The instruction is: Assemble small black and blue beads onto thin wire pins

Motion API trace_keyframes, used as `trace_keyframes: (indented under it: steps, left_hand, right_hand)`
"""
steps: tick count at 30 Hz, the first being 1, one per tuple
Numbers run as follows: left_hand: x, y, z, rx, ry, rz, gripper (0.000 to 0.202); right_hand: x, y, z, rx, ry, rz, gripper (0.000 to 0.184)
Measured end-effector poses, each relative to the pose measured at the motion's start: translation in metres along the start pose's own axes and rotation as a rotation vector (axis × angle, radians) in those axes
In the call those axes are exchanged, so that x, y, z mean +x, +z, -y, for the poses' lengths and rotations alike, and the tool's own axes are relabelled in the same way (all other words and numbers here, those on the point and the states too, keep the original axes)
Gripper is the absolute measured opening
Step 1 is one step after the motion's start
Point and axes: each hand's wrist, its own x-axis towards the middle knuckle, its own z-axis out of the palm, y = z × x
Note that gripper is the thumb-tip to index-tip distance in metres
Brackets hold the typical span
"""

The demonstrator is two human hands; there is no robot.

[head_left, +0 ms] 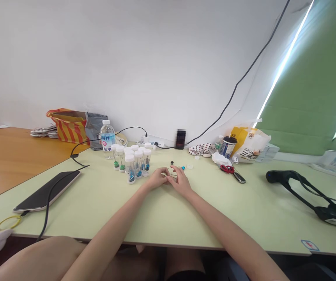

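My left hand and my right hand meet over the middle of the table, with thumbs and fingertips drawn in close together. The fingers of both are bent in a pinch, and whatever is between them is too small or hidden to name. Just beyond the fingers lie a small black piece and a blue ball-like piece. A white round cap sits beside the blue piece. Left of my left hand stand several clear tubes with white caps, holding blue or green pieces.
A water bottle rises behind the tubes. A phone-like tablet with a cable lies at the left. Red-handled scissors, a dark cup and a yellow-white bag are at the right, with a black headset farther over.
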Motion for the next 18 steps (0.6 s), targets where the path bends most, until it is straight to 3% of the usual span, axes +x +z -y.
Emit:
trace_keyframes:
  steps: [6,9,13,15,18]
  left_hand:
    - [0.003,0.022,-0.005,0.352,0.161,-0.094,0.012]
    - [0.003,0.022,-0.008,0.359,0.123,-0.015,0.024]
    - [0.012,0.001,-0.011,0.296,0.048,0.119,0.024]
    - [0.028,-0.012,-0.007,0.358,0.07,0.017,0.021]
    - [0.062,-0.019,0.008,0.662,0.083,-0.346,0.031]
  right_hand:
    - [0.0,0.0,0.004,-0.106,-0.026,0.03,0.035]
    - [0.002,-0.001,0.001,-0.105,0.011,0.025,0.029]
    - [0.002,-0.007,-0.003,-0.089,0.046,0.026,0.029]
    - [-0.001,-0.013,-0.004,-0.08,0.025,0.073,0.029]
    - [-0.008,-0.023,-0.004,-0.073,-0.025,0.173,0.029]
